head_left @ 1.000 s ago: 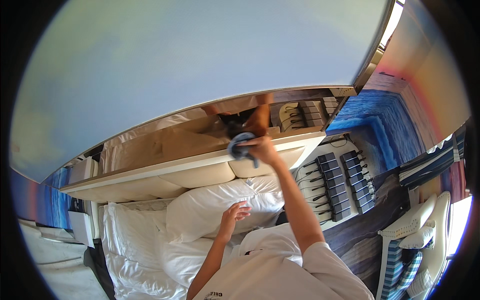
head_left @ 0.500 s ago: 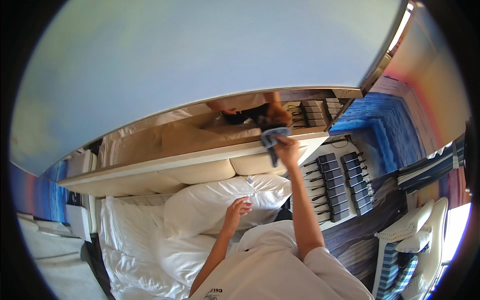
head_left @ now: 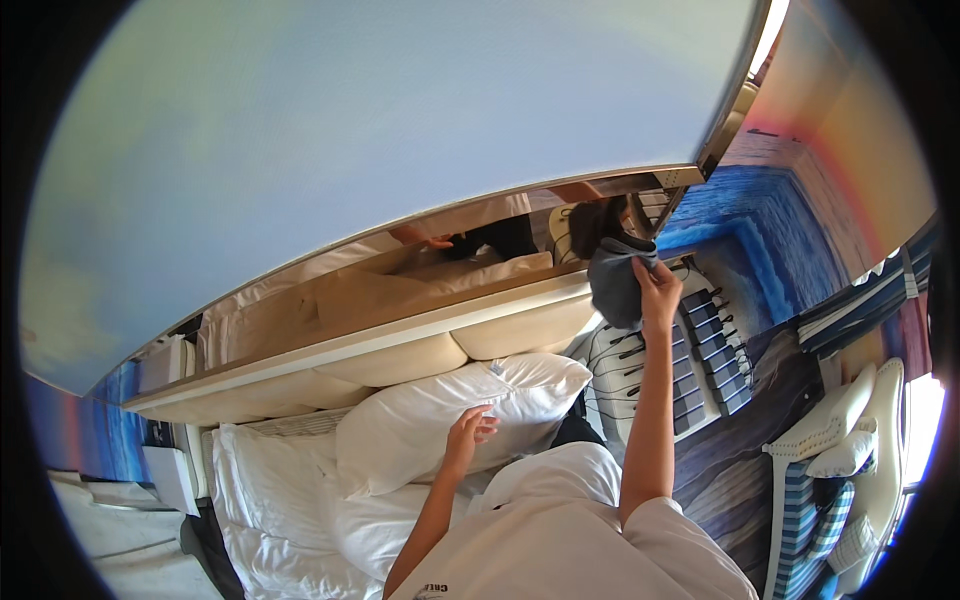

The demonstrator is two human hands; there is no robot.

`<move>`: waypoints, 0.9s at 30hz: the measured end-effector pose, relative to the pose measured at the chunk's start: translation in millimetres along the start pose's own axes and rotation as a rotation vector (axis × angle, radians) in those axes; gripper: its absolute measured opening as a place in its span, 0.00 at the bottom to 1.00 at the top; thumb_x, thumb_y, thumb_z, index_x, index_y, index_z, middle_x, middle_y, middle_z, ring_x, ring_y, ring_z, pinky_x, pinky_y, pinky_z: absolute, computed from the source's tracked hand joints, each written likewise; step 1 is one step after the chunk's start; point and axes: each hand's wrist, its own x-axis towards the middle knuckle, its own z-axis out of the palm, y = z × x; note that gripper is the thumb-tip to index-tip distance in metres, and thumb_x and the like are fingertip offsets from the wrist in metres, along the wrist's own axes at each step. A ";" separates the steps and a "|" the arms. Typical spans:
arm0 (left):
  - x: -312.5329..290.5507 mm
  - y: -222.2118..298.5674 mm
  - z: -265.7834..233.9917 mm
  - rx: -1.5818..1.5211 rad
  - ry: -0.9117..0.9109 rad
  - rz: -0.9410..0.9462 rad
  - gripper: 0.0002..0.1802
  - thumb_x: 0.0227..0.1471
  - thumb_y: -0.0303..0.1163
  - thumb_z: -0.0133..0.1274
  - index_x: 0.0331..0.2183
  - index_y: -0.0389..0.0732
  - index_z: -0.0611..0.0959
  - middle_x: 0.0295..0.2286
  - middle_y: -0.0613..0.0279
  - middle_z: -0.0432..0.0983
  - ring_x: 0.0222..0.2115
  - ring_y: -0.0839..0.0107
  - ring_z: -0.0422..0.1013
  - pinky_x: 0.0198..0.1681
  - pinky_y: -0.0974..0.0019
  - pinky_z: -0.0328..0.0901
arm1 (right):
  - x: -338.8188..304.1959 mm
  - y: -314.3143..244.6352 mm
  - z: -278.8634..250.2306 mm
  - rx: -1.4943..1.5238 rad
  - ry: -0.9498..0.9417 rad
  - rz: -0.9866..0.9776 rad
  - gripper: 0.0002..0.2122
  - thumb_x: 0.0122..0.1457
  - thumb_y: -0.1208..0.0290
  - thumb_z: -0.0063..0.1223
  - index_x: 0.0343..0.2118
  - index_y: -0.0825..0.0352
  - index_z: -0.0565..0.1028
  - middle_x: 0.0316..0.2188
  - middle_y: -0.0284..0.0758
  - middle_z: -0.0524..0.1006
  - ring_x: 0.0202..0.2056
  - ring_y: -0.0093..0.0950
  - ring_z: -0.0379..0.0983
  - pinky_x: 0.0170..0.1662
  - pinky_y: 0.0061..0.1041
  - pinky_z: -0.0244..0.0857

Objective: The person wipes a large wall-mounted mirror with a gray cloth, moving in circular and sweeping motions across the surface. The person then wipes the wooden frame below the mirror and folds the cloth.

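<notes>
Reaching up past the right end of the cream headboard (head_left: 400, 370), my right hand (head_left: 659, 292) pinches the edge of a grey cloth (head_left: 617, 283). The cloth hangs down in front of a narrow mirror strip (head_left: 370, 280), which reflects part of me and the bed. Whether it touches the mirror I cannot tell. My left hand (head_left: 470, 437) holds nothing; its fingers are loosely bent and apart, in front of a white pillow (head_left: 400, 450).
A large pale blue panel (head_left: 400, 110) rises above the mirror. To the right, several dark grey boxes with cords (head_left: 716, 345) stand on a white surface. A striped, cream-framed seat with cushions (head_left: 800, 510) is at the lower right. White bedding (head_left: 260, 510) lies at the left.
My right hand has moved right along the mirror to the headboard's end, and the cloth now hangs more spread out. My left hand has stayed nearly in place.
</notes>
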 end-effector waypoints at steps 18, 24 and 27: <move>-24.9 -21.3 -34.8 -0.109 0.204 -0.001 0.19 0.57 0.42 0.37 0.45 0.46 0.76 0.35 0.62 0.78 0.33 0.76 0.72 0.37 0.71 0.62 | -21.4 31.6 59.9 0.760 -0.441 0.304 0.05 0.56 0.79 0.52 0.28 0.60 0.74 0.29 0.32 0.77 0.37 0.25 0.74 0.45 0.40 0.68; -39.0 -35.9 -41.1 -0.151 0.260 -0.042 0.20 0.56 0.44 0.38 0.44 0.46 0.76 0.35 0.63 0.78 0.32 0.76 0.72 0.35 0.71 0.62 | -74.8 11.3 157.1 0.589 -0.799 0.284 0.06 0.51 0.87 0.52 0.21 0.70 0.74 0.28 0.34 0.76 0.39 0.26 0.74 0.45 0.34 0.71; -43.4 -42.7 -43.6 -0.165 0.281 -0.031 0.20 0.56 0.45 0.38 0.44 0.47 0.76 0.35 0.63 0.78 0.32 0.76 0.72 0.35 0.71 0.62 | -112.7 8.7 215.3 0.242 -1.002 -0.181 0.04 0.49 0.84 0.56 0.29 0.75 0.78 0.25 0.39 0.79 0.29 0.22 0.75 0.34 0.22 0.70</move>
